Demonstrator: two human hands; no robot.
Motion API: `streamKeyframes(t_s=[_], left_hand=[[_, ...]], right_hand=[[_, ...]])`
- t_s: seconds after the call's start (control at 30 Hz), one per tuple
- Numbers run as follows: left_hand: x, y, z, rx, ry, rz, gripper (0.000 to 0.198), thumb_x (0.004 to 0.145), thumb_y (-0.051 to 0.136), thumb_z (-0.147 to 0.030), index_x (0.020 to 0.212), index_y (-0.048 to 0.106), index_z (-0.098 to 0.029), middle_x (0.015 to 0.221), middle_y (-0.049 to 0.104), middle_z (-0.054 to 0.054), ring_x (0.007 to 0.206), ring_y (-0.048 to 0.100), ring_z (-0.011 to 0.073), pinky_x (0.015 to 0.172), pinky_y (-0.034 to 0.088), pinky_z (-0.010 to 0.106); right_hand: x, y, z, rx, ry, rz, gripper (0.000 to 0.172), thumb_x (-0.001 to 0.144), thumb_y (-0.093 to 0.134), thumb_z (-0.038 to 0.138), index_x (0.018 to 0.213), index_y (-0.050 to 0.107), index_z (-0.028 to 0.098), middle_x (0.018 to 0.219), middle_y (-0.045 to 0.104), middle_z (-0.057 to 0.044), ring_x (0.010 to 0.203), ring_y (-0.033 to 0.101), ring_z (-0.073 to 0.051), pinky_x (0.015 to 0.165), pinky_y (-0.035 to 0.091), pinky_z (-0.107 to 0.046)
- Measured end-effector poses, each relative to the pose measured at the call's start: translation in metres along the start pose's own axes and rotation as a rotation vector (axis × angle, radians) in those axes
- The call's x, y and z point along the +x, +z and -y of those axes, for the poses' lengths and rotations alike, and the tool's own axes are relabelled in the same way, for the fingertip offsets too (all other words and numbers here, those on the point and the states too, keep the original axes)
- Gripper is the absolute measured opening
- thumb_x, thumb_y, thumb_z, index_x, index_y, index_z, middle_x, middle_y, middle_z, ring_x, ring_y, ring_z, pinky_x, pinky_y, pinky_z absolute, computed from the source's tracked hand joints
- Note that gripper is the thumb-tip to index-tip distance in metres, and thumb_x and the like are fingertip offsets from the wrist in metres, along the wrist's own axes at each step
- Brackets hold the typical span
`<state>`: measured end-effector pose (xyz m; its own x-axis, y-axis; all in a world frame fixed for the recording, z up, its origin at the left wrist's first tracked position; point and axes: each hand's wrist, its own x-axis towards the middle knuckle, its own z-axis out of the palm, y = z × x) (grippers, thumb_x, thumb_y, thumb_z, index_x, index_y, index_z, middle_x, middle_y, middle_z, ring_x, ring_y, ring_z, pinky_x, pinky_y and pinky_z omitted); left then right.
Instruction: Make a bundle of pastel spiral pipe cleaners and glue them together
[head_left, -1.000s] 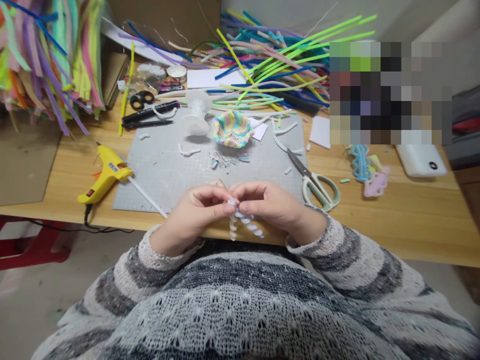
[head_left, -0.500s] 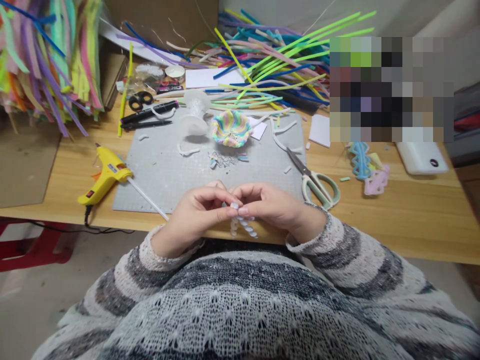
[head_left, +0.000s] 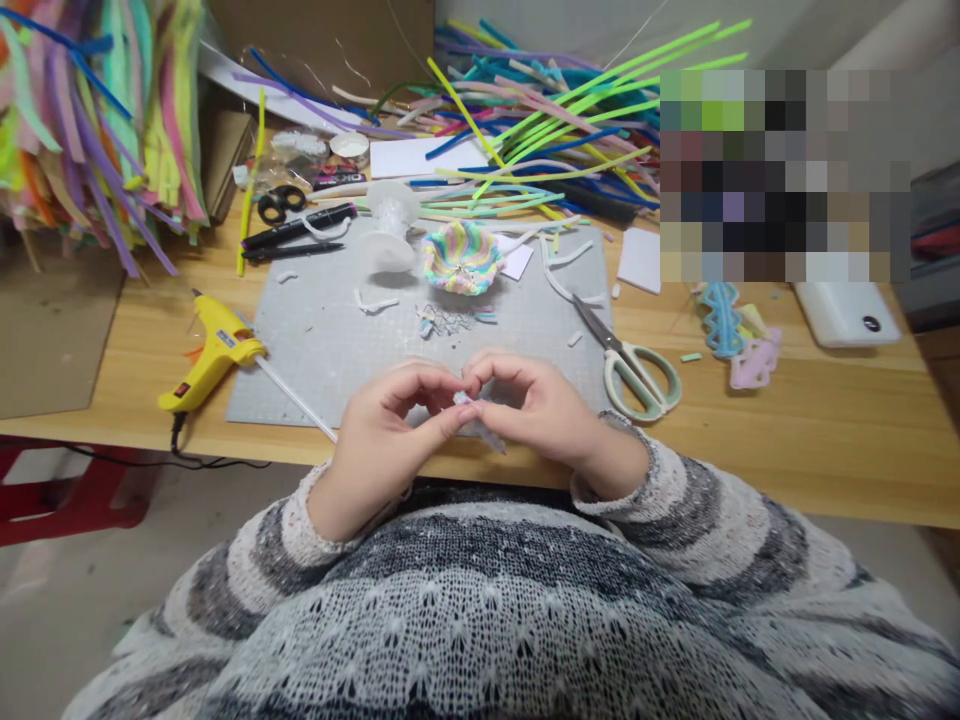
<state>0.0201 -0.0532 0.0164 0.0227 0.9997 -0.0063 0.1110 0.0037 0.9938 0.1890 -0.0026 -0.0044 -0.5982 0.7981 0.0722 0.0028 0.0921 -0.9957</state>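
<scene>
1. left hand (head_left: 386,425): fingers curled, thumb and forefinger pinched on one end of the white twisted strip (head_left: 480,427); it is held over the near edge of the wooden table (head_left: 787,430).
2. right hand (head_left: 541,408): likewise curled, its fingertips meeting those of the left hand and gripping the same strip; a short tail of the strip hangs below the right thumb, toward the body.
3. white twisted strip: between both sets of fingertips, raised off the grey cutting mat (head_left: 330,335), just above the mat's near edge; its exact form is too small to tell.
4. yellow glue gun (head_left: 214,350): lies on the table to the left of the hands, its glue stick resting across the mat's corner.
5. green-handled scissors (head_left: 636,368): lie at the right edge of the mat, near the right hand, not touching it.
6. pastel ruffled disc (head_left: 460,258): sits on the far part of the mat, beside a clear spool (head_left: 390,228).
7. black marker (head_left: 300,222): lies at the far left corner of the mat, near small black scissors (head_left: 279,200).
8. loose pile of coloured stems (head_left: 540,130): spread across the far side of the table; a second bundle (head_left: 97,120) hangs at the far left.
9. blue looped piece (head_left: 721,320) and pink looped piece (head_left: 754,362): on the table to the right, well apart from the hands.
</scene>
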Motion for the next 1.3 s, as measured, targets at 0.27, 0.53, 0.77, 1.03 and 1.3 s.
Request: streamKeyframes(t_s=[0.27, 0.53, 0.77, 1.03, 1.3], left_hand=[[0.002, -0.002, 0.001, 0.160, 0.009, -0.041, 0.014, 0.074, 0.076, -0.029, 0.082, 0.073, -0.018, 0.083, 0.070, 0.005, 0.074, 0.063, 0.0149, 0.066, 0.049, 0.026], [0.004, -0.006, 0.003, 0.247, 0.047, -0.043, 0.009, 0.076, 0.074, -0.025, 0.071, 0.073, -0.017, 0.074, 0.071, 0.004, 0.070, 0.062, 0.0145, 0.066, 0.048, 0.027], [0.009, -0.010, 0.006, -0.050, -0.188, -0.036, 0.013, 0.070, 0.078, -0.029, 0.068, 0.072, -0.017, 0.073, 0.071, 0.004, 0.070, 0.062, 0.0147, 0.067, 0.049, 0.027], [0.010, -0.011, 0.011, -0.186, -0.254, -0.014, 0.016, 0.069, 0.079, -0.030, 0.068, 0.070, -0.017, 0.073, 0.068, 0.002, 0.067, 0.058, 0.0112, 0.067, 0.046, 0.025], [0.014, -0.011, 0.014, -0.541, -0.492, 0.091, 0.025, 0.068, 0.081, -0.035, 0.072, 0.067, -0.015, 0.059, 0.057, -0.001, 0.053, 0.049, 0.0083, 0.051, 0.041, 0.021]], right_hand=[[-0.001, 0.003, 0.000, -0.197, -0.071, -0.073, 0.007, 0.079, 0.063, 0.021, 0.074, 0.059, 0.018, 0.079, 0.060, -0.001, 0.078, 0.056, -0.014, 0.074, 0.043, -0.032], [-0.001, 0.003, -0.002, -0.260, -0.075, -0.096, 0.006, 0.078, 0.064, 0.020, 0.074, 0.060, 0.019, 0.078, 0.062, -0.001, 0.077, 0.058, -0.015, 0.074, 0.044, -0.031], [-0.001, -0.001, 0.001, -0.110, 0.014, -0.109, 0.013, 0.085, 0.058, 0.030, 0.081, 0.061, 0.019, 0.079, 0.061, 0.000, 0.078, 0.056, -0.014, 0.075, 0.043, -0.031], [-0.001, -0.002, -0.002, 0.118, 0.077, -0.129, 0.025, 0.089, 0.054, 0.041, 0.081, 0.064, 0.019, 0.080, 0.062, 0.000, 0.078, 0.055, -0.013, 0.076, 0.043, -0.028], [0.004, -0.005, -0.009, 0.377, 0.147, -0.145, 0.025, 0.087, 0.057, 0.040, 0.079, 0.066, 0.018, 0.074, 0.061, 0.000, 0.073, 0.056, -0.012, 0.074, 0.045, -0.028]])
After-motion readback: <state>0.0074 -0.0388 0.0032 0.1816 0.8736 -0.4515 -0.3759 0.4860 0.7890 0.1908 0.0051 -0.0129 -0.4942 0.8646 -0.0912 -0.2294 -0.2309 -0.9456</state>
